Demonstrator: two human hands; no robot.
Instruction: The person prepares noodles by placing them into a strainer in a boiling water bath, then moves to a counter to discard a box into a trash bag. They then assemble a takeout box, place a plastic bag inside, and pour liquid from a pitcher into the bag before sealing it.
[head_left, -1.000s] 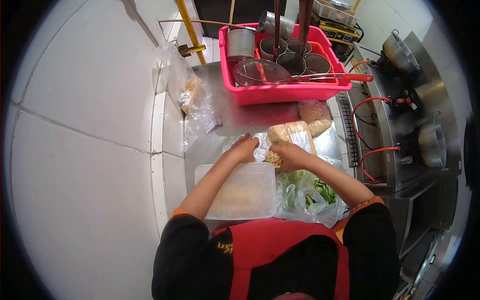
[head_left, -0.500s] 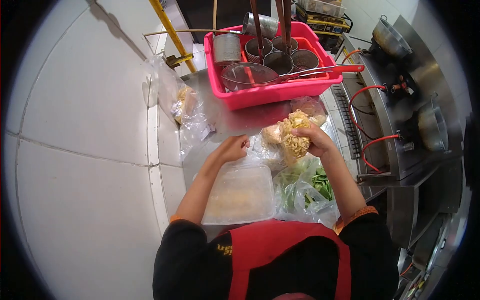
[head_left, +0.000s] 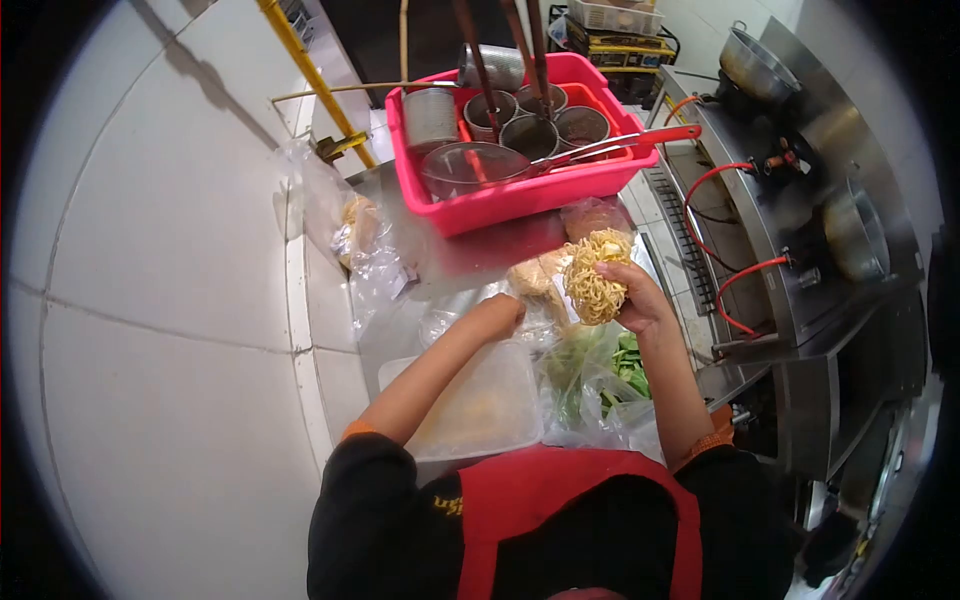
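A clump of yellow noodles (head_left: 596, 285) is gripped in my right hand (head_left: 640, 295), held up above the clear plastic bags. My left hand (head_left: 500, 316) is closed at the clear plastic bag (head_left: 540, 328); its fingertips are hidden, so what they pinch cannot be made out. More noodles (head_left: 535, 277) lie in the plastic just beyond and between my hands. Below my left forearm sits a translucent lidded container (head_left: 490, 405) with something yellowish inside. Leafy greens (head_left: 626, 375) in a clear bag lie beneath my right wrist.
A pink tub (head_left: 520, 200) at the far end of the table holds metal strainer baskets and a red-handled sieve (head_left: 475, 170). Another plastic bag (head_left: 370, 255) rests by the tiled wall. On the right stands a stove (head_left: 800, 300) with pots and red hoses.
My left hand has moved right and slightly nearer, onto the plastic bag. The right hand still holds the noodles, now turned a little. The whole view has shifted slightly.
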